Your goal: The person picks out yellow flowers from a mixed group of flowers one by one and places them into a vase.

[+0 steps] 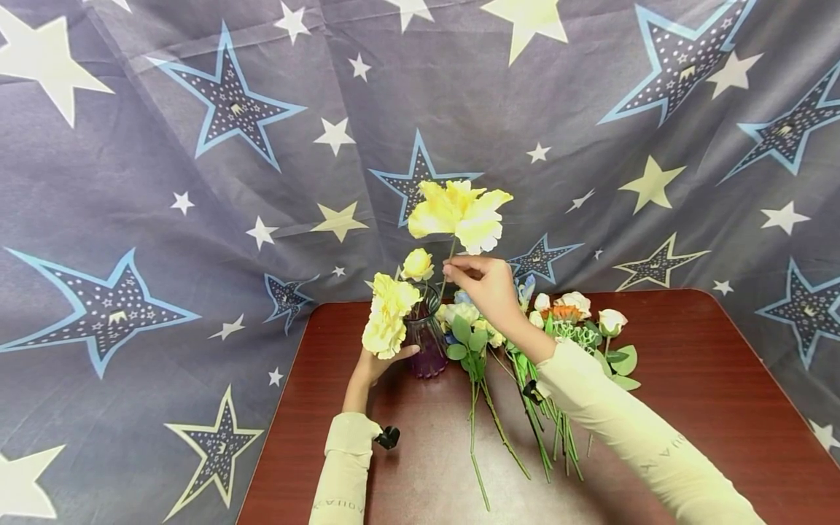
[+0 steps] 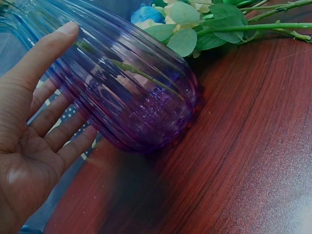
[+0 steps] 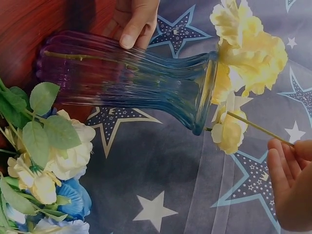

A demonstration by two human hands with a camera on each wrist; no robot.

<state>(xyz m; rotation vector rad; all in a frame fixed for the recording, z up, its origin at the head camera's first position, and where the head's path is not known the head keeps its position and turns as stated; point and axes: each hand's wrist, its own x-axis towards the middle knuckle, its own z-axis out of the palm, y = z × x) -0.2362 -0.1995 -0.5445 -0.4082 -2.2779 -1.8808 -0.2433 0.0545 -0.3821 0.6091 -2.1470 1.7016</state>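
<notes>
A ribbed glass vase (image 1: 426,351), purple at the base and blue toward its mouth, stands on the table. My left hand (image 1: 382,364) holds its side, the thumb (image 2: 51,46) on the near face and the fingers behind the glass. From the vase mouth lean a ruffled yellow flower (image 1: 391,313) and a small yellow rose (image 1: 418,264). My right hand (image 1: 487,288) pinches the thin stem of a large yellow flower (image 1: 459,211) above the vase. In the right wrist view, that stem's (image 3: 261,128) lower end overlaps the small rose beside the mouth; whether they touch I cannot tell.
Right of the vase, a pile of artificial flowers lies on the reddish-brown table (image 1: 682,408): white roses (image 1: 612,321), an orange bloom (image 1: 566,313), blue flowers (image 3: 74,199) and leafy green stems (image 1: 477,437). A grey star-patterned cloth (image 1: 558,131) hangs behind the table.
</notes>
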